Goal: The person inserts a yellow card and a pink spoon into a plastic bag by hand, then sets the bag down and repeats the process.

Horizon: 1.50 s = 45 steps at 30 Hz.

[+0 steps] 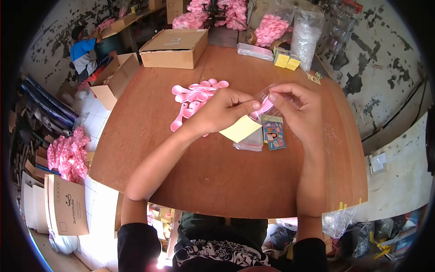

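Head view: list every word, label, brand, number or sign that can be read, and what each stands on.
"bu...", sideways by a logo on the upright brown cardboard box at lower left; other letters too blurred.
Blue rectangular card with a portrait: lettering too small.
Black cloth shirt with white print: no legible word.
Large brown cardboard box at the back: top markings unreadable.
Pale yellow paper card in the left hand: no text visible.

You are sitting in what looks like a small packing workshop: pink scoops (pixel 199 95) are lying heaped on your counter (pixel 217 181), a large carton (pixel 174 45) is standing behind them, paint is flaking off the wall (pixel 358 63), and another person (pixel 84 52) is occupying the background.
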Available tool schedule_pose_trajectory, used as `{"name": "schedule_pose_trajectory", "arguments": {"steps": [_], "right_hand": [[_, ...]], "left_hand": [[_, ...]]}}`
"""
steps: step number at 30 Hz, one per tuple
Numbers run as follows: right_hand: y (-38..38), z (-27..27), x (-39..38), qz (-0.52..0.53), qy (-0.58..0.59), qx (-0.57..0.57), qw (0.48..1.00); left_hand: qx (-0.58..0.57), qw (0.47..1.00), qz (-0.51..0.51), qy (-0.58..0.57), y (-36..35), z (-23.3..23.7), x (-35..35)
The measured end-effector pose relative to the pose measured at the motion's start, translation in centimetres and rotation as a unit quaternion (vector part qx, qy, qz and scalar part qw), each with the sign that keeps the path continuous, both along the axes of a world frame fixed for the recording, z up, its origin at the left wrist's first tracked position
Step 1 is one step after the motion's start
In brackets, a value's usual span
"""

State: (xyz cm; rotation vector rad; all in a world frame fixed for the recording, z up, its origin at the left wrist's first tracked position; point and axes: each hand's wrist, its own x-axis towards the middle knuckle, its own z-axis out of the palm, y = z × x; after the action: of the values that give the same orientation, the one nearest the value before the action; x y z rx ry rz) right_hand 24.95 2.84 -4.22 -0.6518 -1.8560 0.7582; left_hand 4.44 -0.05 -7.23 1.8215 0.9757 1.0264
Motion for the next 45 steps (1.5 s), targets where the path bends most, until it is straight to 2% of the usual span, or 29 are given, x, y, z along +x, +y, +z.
{"name": "schedule_pose_trajectory", "arguments": {"steps": [1,3,4,6,8,9,10,11,13,16,20,23,25,29,31,32,34,35,37,38,40,41,42,43,44,45], "right_hand": [[-0.5,0.3,0.0,0.0,-0.001,0.002,1.0],[-1.2,0.6,-0.1,-0.001,0.064,0.032,0.997],[-0.9,0.6,0.1,-0.001,0.063,0.032,0.998],[-0.3,0.5,0.6,-0.023,-0.073,0.068,0.995],[-0.8,1.0,0.5,-0.032,-0.119,0.097,0.988],[-1.0,1.3,0.3,-0.04,-0.165,0.123,0.978],[-0.7,0.9,0.1,-0.021,-0.11,0.145,0.983],[-0.8,1.0,0.2,-0.021,-0.11,0.145,0.983],[-1.3,1.2,0.3,-0.008,-0.084,0.092,0.992],[-1.2,1.4,0.8,0.011,-0.095,0.144,0.985],[-1.2,1.2,0.7,0.01,-0.083,0.163,0.983],[-1.8,1.6,0.3,-0.037,-0.064,0.164,0.984],[-2.1,1.9,0.3,-0.091,-0.113,0.258,0.955],[-2.4,1.6,0.3,-0.116,-0.174,0.33,0.921],[-2.6,1.5,0.2,-0.134,-0.216,0.385,0.887],[-2.6,1.5,0.2,-0.135,-0.217,0.384,0.887],[-2.6,1.6,0.1,-0.132,-0.253,0.409,0.867],[-2.4,1.8,0.2,-0.134,-0.253,0.411,0.866],[-2.1,1.7,0.5,-0.079,-0.2,0.346,0.913],[-1.9,1.7,0.7,-0.081,-0.202,0.344,0.913],[-1.3,1.5,1.0,0.0,-0.077,0.214,0.974],[-1.2,1.4,1.2,-0.002,-0.078,0.212,0.974],[-1.1,1.4,1.5,0.039,0.028,0.112,0.993],[-1.1,1.4,1.8,0.08,0.134,0.009,0.988],[-0.8,1.6,2.3,0.105,0.203,-0.033,0.973],[-0.3,1.9,3.2,0.102,0.201,-0.032,0.974]], "left_hand": [[0.002,1.0,0.0,-0.001,-0.3,0.1,0.2],[0.049,0.995,0.061,-0.06,-1.5,1.0,0.9],[0.018,0.994,0.058,-0.093,-1.4,0.9,0.7],[0.045,0.994,0.07,-0.072,-1.2,0.7,0.7],[0.08,0.992,0.081,-0.046,-0.6,0.1,0.9],[0.12,0.989,0.042,-0.077,-0.1,-0.8,1.2],[0.156,0.982,0.003,-0.108,0.3,-1.6,1.5],[0.156,0.982,0.003,-0.108,0.2,-1.6,1.6],[0.11,0.983,-0.006,-0.147,0.0,-1.2,1.9],[0.047,0.982,-0.001,-0.182,-0.8,-0.5,2.2],[0.069,0.979,0.003,-0.192,-0.9,-0.5,2.4],[0.042,0.984,0.018,-0.175,-1.6,0.1,2.4],[0.082,0.986,0.043,-0.141,-1.8,0.1,2.5],[0.152,0.981,0.079,-0.093,-1.9,-0.2,2.6],[0.186,0.978,0.091,0.0,-2.6,0.6,2.5],[0.185,0.979,0.09,0.0,-2.7,0.7,2.4],[0.206,0.971,0.078,0.095,-2.7,0.9,2.1],[0.208,0.971,0.076,0.094,-2.5,1.0,1.9],[0.241,0.965,0.046,0.092,-2.5,1.1,1.8],[0.24,0.966,0.043,0.09,-2.7,1.4,1.8],[0.225,0.973,0.022,0.044,-3.2,2.0,1.8],[0.224,0.973,0.02,0.043,-3.2,1.8,1.9],[0.183,0.982,0.001,-0.047,-3.1,1.5,2.1],[0.139,0.981,-0.019,-0.136,-3.1,1.3,2.1],[0.154,0.977,-0.011,-0.147,-3.1,1.4,2.0],[0.154,0.977,-0.014,-0.15,-3.3,1.8,1.9]]}}
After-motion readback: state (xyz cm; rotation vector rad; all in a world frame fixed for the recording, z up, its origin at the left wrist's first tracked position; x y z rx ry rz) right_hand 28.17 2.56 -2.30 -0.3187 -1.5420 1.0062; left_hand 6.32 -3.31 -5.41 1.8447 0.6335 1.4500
